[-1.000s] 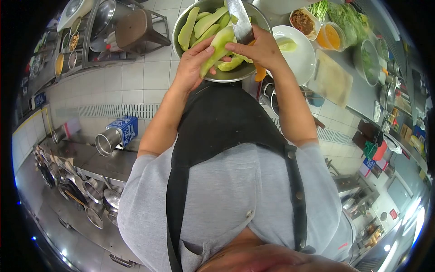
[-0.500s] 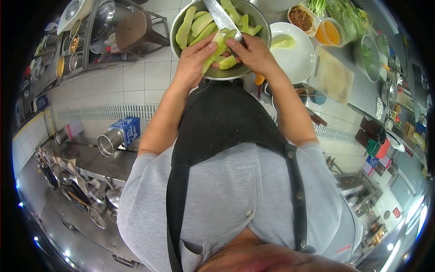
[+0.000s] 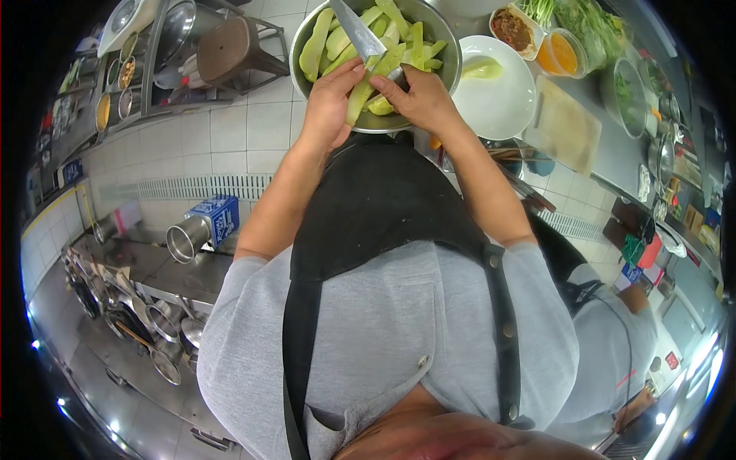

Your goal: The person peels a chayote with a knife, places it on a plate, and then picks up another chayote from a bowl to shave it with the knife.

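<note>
My left hand [image 3: 330,105] is closed around a long pale green wedge [image 3: 363,96], apparently a peeled fruit or vegetable, and holds it slanted over the bowl. In my right hand [image 3: 426,96] is a knife, its broad metal blade [image 3: 357,27] pointing up and left across the wedge's top end. My right thumb presses toward the wedge; the knife's handle is mostly hidden by the fingers. Beneath both hands stands a large metal bowl [image 3: 455,69] with several similar pale green pieces [image 3: 315,50] in it.
On the counter to the right are a white plate [image 3: 506,115] bearing one pale green piece, a cutting board [image 3: 566,126], an orange-filled tub [image 3: 558,55], a container of brown paste [image 3: 512,29] and leafy greens [image 3: 586,34]. A brown stool [image 3: 227,50] stands left. Another person [image 3: 606,345] is behind, at right.
The knife blade has swung a little left and its end sits lower on the wedge. My right hand has opened slightly around the handle. Another person has come into view behind, at right.
</note>
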{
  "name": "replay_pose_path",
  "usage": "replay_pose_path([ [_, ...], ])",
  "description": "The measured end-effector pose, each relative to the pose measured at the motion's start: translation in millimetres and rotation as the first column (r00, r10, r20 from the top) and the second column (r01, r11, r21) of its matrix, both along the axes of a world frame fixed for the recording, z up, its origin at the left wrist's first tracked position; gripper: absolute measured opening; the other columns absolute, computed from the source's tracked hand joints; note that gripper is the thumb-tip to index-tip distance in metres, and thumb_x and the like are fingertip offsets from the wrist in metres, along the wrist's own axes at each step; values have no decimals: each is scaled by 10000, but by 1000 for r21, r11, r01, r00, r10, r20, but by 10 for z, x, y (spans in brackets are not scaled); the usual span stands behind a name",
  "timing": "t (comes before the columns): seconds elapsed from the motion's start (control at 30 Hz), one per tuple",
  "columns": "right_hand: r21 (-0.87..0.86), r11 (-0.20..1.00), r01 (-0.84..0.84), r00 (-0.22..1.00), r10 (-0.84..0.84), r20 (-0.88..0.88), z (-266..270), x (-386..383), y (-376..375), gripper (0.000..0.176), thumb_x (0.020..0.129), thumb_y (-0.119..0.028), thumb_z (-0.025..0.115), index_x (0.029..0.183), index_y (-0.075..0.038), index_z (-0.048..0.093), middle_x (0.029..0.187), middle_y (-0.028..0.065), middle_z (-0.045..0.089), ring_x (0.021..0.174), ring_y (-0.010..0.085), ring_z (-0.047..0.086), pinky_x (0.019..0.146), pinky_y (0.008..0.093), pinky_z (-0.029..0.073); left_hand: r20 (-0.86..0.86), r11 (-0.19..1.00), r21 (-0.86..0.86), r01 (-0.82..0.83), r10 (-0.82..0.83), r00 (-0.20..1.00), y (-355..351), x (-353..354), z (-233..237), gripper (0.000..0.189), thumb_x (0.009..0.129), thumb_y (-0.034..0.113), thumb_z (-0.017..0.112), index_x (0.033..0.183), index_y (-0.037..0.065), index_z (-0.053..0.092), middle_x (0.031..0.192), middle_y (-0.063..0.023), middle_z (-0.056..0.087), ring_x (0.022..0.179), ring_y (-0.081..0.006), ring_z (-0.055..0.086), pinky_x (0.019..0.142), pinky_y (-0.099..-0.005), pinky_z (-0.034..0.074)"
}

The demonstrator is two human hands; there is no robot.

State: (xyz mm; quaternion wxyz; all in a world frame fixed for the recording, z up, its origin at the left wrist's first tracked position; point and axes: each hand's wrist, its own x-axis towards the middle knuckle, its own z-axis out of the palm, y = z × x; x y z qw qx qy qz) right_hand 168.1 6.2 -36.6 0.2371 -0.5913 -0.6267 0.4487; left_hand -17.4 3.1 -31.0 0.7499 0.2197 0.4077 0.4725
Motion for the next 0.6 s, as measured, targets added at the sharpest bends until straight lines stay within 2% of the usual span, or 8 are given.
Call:
replay_pose_path([
  [0.07, -14, 1000, 1, 1000, -1, -9, 8, -26, -27, 668, 901, -619, 725, 1055, 31, 718, 879, 181, 759, 832, 301, 751, 757, 396, 568, 29, 1000, -7, 6, -6, 1000, -7, -12, -15, 485, 1051, 110, 530, 1451, -158, 465, 1371, -227, 614, 1241, -272, 629, 1058, -363, 512],
  [0.13, 122, 992, -26, 999, 30, -27, -10, -57, -63, 595, 963, -555, 701, 1089, 26, 709, 848, 149, 740, 789, 248, 721, 741, 373, 552, -25, 999, -26, -27, 26, 999, -28, 18, 102, 460, 1066, 134, 494, 1440, -134, 492, 1367, -216, 619, 1253, -276, 620, 1071, -379, 501],
  [0.17, 122, 992, -27, 999, 30, -27, -31, -76, -60, 595, 963, -555, 701, 1089, 26, 709, 848, 149, 740, 789, 248, 721, 741, 373, 552, -24, 999, -26, -27, 26, 999, -15, 32, 129, 460, 1066, 134, 494, 1440, -134, 492, 1367, -216, 619, 1253, -276, 620, 1071, -379, 501],
  [0.23, -47, 996, -79, 993, 75, -96, -79, -117, -36, 618, 939, -567, 721, 1113, 26, 707, 853, 139, 729, 793, 226, 706, 747, 363, 547, -11, 999, -32, -28, 27, 1000, -5, 46, 163, 459, 1090, 176, 424, 1450, -100, 494, 1400, -204, 604, 1271, -287, 610, 1097, -406, 481],
  [0.37, -208, 974, -89, 991, 65, -118, -113, -142, -34, 631, 926, -564, 736, 1147, 25, 698, 852, 127, 718, 800, 218, 690, 757, 361, 541, 16, 992, -96, -80, 82, 997, 16, 22, 78, 474, 1100, 195, 361, 1481, -68, 467, 1438, -197, 579, 1286, -311, 601, 1132, -427, 459],
  [0.43, 85, 985, -149, 985, 156, -78, -113, -123, -89, 630, 930, -565, 732, 1127, 32, 695, 788, 102, 700, 727, 197, 673, 697, 338, 530, 226, 997, -64, -37, 50, 973, 39, 10, 14, 497, 1099, 190, 326, 1520, -59, 417, 1473, -210, 550, 1319, -336, 583, 1165, -439, 442],
  [0.57, 74, 976, -206, 975, 211, -65, -194, -145, -65, 613, 952, -560, 709, 1107, 32, 690, 724, 76, 674, 641, 166, 652, 617, 314, 509, 285, 999, -41, -11, 22, 958, 48, 16, -18, 514, 1098, 189, 312, 1546, -52, 383, 1498, -220, 530, 1358, -354, 559, 1186, -454, 431],
  [0.6, -30, 980, -197, 978, 194, -81, -199, -177, -72, 644, 924, -596, 706, 1075, 30, 709, 739, 101, 686, 680, 202, 667, 646, 345, 511, 319, 1000, -29, 2, 7, 948, 69, 3, -82, 523, 1102, 201, 301, 1554, -53, 369, 1501, -222, 530, 1363, -363, 556, 1182, -468, 435],
])
